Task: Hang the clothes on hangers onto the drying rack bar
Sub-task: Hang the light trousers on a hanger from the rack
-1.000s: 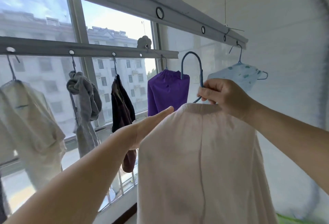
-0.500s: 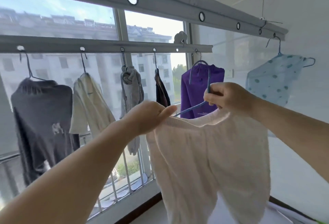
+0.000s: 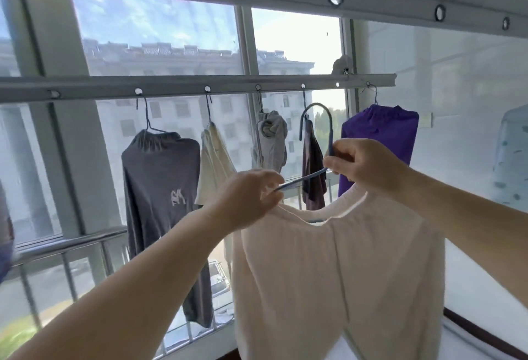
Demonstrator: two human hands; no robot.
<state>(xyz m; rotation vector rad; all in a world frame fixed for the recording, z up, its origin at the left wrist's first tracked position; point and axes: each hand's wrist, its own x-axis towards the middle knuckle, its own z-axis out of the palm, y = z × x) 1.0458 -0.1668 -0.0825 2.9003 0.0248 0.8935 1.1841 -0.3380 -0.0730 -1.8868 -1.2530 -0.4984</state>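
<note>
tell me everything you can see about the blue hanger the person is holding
The blue hanger is thin, wire-like by its look, with a large curved hook rising in front of the window, not on either rack bar. Its neck runs down into the right hand, which pinches it there. One arm slants down left to the left hand, whose fingers grip it where the cream garment begins. The other arm is hidden inside that garment, which hangs from it.

Cream garment [image 3: 337, 268], blue hanger [image 3: 315, 119] (purple top [image 3: 380, 142] behind), w/ grey bar [image 3: 171, 86]
</note>
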